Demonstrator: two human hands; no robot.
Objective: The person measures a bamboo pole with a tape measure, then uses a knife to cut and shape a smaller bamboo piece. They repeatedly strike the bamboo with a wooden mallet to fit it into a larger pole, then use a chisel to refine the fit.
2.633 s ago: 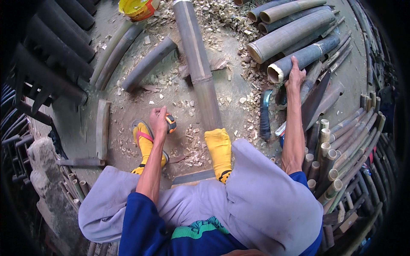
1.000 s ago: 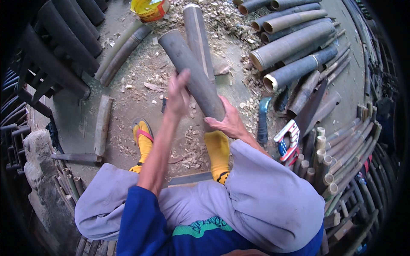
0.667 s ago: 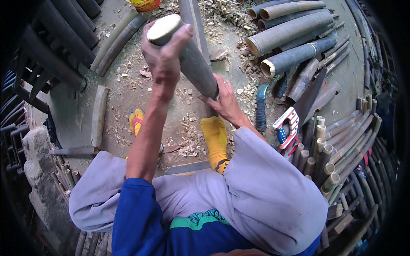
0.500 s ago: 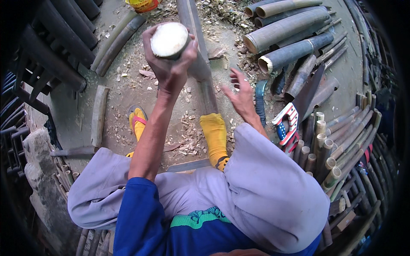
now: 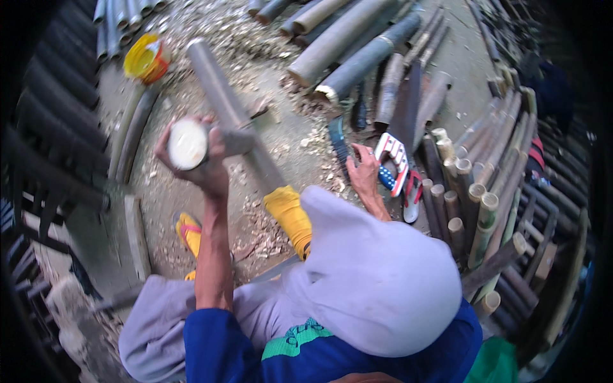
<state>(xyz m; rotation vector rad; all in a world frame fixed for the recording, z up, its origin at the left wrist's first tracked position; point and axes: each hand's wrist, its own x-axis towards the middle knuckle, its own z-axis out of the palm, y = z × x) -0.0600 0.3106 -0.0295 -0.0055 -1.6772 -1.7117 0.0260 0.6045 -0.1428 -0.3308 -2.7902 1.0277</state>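
Observation:
My left hand [image 5: 214, 169] is shut around a short, thick grey bamboo section [image 5: 188, 143]. It is raised, and its pale cut end faces the camera. Under it a long bamboo pole [image 5: 220, 96] lies on the ground, running toward my yellow-socked right foot [image 5: 287, 214]. My right hand [image 5: 365, 175] is low at the right with its fingers apart. It holds nothing and hovers just beside a blue-handled blade [image 5: 338, 143] on the ground. A red, white and blue sandal [image 5: 393, 163] lies by its fingertips.
Thick bamboo poles [image 5: 357, 45] are piled at the upper right. A row of upright bamboo ends [image 5: 472, 204] stands along the right, and dark poles [image 5: 57, 127] line the left. A yellow bucket [image 5: 147, 57] sits at the upper left. Wood shavings [image 5: 255, 233] cover the ground.
My right hand fetched a bamboo section from the pile; my left hand took it and tipped it upright. My right hand let go and moved down right toward the blue-handled blade.

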